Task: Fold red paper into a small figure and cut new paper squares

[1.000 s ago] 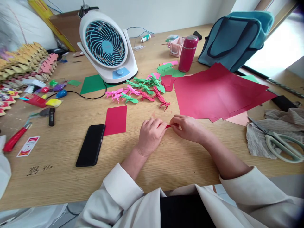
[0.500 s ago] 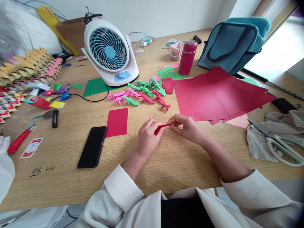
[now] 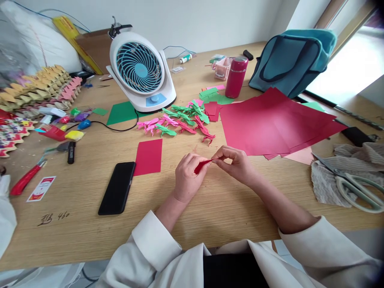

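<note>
Head view: both hands meet at centre, just above the table (image 3: pixel 210 216). Left hand (image 3: pixel 188 177) and right hand (image 3: pixel 237 165) each pinch 1 end of a small red strip (image 3: pixel 201 165). Fingers are closed tight on it. The strip sits between the 2 hands, tilted and lifted off the wood.

Around it:
- card (image 3: pixel 148 157) left of the hands, just beside the phone (image 3: pixel 117 187)
- pile of folded pieces (image 3: pixel 177 120) beyond the hands
- red sheets (image 3: pixel 270 120) to the right
- scissors (image 3: pixel 357 186) on a cloth, well apart at far right

Risks, my read:
- The strip is thin, so opposing pull from 2 pinches could tear it.
- An uneven pinch could skew a crease.
- The fan (image 3: pixel 140 72) faces the work. Can't tell if it's running, but airflow could shift loose paper.
</note>
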A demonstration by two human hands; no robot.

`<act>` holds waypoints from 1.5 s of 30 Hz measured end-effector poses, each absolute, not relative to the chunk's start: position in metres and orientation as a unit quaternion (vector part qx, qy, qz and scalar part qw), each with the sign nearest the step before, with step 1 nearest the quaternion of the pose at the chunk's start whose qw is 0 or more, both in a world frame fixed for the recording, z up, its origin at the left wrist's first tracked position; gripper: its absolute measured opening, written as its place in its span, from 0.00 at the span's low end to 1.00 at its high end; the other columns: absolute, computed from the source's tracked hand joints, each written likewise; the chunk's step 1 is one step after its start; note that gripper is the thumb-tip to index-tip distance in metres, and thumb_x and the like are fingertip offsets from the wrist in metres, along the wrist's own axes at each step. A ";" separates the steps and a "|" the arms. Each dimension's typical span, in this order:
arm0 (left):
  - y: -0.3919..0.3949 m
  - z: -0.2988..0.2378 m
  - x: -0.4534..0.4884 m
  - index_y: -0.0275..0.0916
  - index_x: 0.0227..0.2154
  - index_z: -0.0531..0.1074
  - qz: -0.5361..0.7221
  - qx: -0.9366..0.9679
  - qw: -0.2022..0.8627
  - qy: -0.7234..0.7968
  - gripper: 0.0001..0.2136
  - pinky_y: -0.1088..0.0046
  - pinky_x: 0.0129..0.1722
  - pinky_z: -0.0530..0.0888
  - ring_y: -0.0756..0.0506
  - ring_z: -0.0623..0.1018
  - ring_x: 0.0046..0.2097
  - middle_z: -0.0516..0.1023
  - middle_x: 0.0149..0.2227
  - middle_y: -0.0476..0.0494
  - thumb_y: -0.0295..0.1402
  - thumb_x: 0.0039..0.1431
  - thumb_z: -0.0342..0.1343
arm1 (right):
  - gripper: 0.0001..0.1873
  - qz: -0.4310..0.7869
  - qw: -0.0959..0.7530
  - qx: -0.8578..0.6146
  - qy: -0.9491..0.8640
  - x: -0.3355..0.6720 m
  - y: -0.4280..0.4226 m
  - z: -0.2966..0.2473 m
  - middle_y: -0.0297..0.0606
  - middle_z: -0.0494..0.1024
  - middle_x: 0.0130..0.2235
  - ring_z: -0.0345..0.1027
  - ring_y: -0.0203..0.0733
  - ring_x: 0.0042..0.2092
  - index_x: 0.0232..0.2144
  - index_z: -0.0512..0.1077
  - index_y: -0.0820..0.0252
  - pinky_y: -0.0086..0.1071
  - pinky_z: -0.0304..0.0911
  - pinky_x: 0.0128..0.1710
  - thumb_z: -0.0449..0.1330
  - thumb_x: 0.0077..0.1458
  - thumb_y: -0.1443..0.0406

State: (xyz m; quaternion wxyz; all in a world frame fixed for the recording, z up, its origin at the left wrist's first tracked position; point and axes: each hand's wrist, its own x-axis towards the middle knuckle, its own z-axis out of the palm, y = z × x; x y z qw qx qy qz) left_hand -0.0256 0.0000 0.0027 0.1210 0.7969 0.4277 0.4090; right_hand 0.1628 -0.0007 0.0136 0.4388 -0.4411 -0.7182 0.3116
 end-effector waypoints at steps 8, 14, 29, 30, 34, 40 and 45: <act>0.001 0.001 -0.024 0.39 0.36 0.75 0.424 0.789 0.171 0.410 0.04 0.70 0.43 0.72 0.47 0.76 0.40 0.78 0.36 0.44 0.28 0.62 0.55 | 0.05 0.249 0.429 -0.419 -0.761 0.168 0.000 0.017 0.37 0.74 0.34 0.69 0.37 0.35 0.35 0.73 0.58 0.31 0.64 0.36 0.57 0.61 0.69; 0.002 -0.002 -0.020 0.38 0.34 0.75 0.454 0.745 0.252 0.419 0.03 0.73 0.40 0.72 0.48 0.77 0.38 0.78 0.34 0.45 0.27 0.60 0.57 | 0.04 0.316 0.433 -0.441 -0.720 0.163 0.001 0.011 0.36 0.76 0.35 0.70 0.37 0.35 0.37 0.73 0.58 0.31 0.66 0.36 0.60 0.57 0.69; -0.001 -0.007 -0.015 0.38 0.34 0.78 0.403 0.710 0.368 0.446 0.05 0.76 0.39 0.72 0.49 0.78 0.37 0.81 0.36 0.47 0.28 0.57 0.57 | 0.04 0.285 0.447 -0.437 -0.726 0.159 -0.003 0.013 0.34 0.73 0.30 0.68 0.35 0.31 0.30 0.71 0.59 0.30 0.65 0.34 0.60 0.56 0.71; -0.001 -0.008 -0.015 0.38 0.35 0.78 0.400 0.703 0.381 0.448 0.06 0.76 0.39 0.72 0.49 0.78 0.37 0.81 0.36 0.47 0.28 0.57 0.57 | 0.04 0.290 0.446 -0.435 -0.727 0.159 -0.003 0.013 0.34 0.74 0.31 0.68 0.35 0.31 0.30 0.71 0.59 0.30 0.65 0.34 0.60 0.56 0.71; 0.001 -0.010 -0.015 0.37 0.35 0.79 0.390 0.677 0.441 0.442 0.07 0.77 0.37 0.72 0.49 0.78 0.35 0.82 0.34 0.47 0.31 0.59 0.56 | 0.03 0.307 0.435 -0.429 -0.730 0.159 -0.002 0.010 0.34 0.74 0.32 0.69 0.36 0.33 0.32 0.72 0.58 0.30 0.65 0.35 0.61 0.56 0.70; 0.006 -0.018 -0.014 0.39 0.41 0.78 0.418 0.673 0.458 0.403 0.11 0.73 0.43 0.76 0.46 0.79 0.45 0.79 0.46 0.42 0.26 0.57 0.55 | 0.03 0.301 0.447 -0.429 -0.725 0.159 0.000 0.009 0.34 0.73 0.31 0.69 0.36 0.32 0.30 0.71 0.58 0.31 0.65 0.35 0.61 0.56 0.70; 0.009 -0.024 -0.016 0.40 0.48 0.74 0.452 0.680 0.404 0.413 0.20 0.66 0.52 0.74 0.40 0.70 0.60 0.68 0.60 0.37 0.21 0.51 0.59 | 0.05 0.283 0.460 -0.437 -0.719 0.158 -0.002 0.012 0.33 0.73 0.30 0.68 0.36 0.31 0.29 0.69 0.58 0.30 0.64 0.33 0.60 0.56 0.70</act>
